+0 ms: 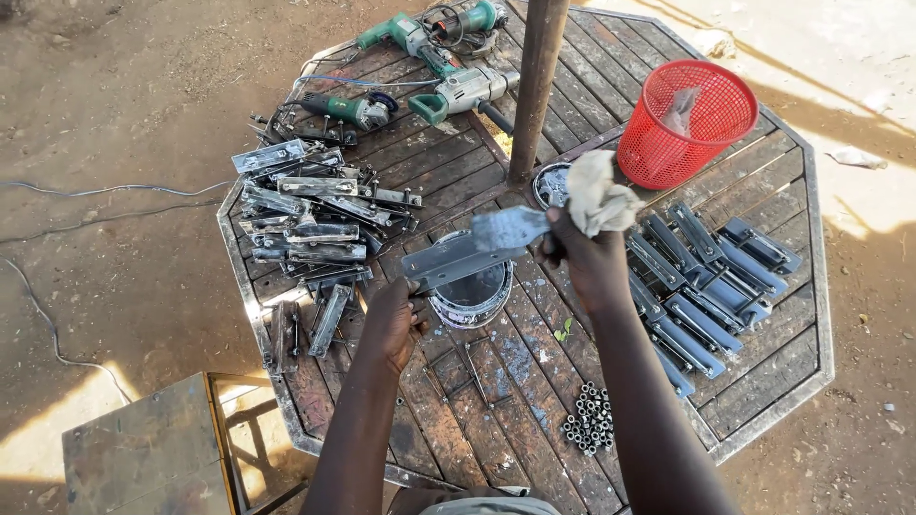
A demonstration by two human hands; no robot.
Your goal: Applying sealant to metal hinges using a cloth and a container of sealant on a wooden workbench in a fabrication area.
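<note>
Surface: an octagonal table (763, 381) of dark wooden slats in a metal frame, paint-spotted and worn, stood outdoors on bare dirt ground (114, 114). Low sun threw bright patches at the upper right and lower left. A rusty pole (536, 86) rose through the table's centre.

The left hand (393, 324) was closed around the lower end of a flat metal bracket (458, 259), holding it just above an open paint can (474, 296) near mid-table. The right hand (584, 253) gripped a brush (510, 227), its bristles lying on the bracket's upper end, and a crumpled rag (596, 195) was bunched in the same fist.

Left of the can lay a heap of unpainted brackets (315, 215), bare grey steel. To the right, painted brackets (706, 277) in blue-grey lay in rows. A red mesh basket (685, 122) stood at the far right edge. Three green power drills (429, 57) with cables lay at the far side. A cluster of small nuts (590, 418) sat on the near slats. A metal stool (153, 448) stood off the near-left corner. Cables (105, 191) trailed across the dirt at left
</note>
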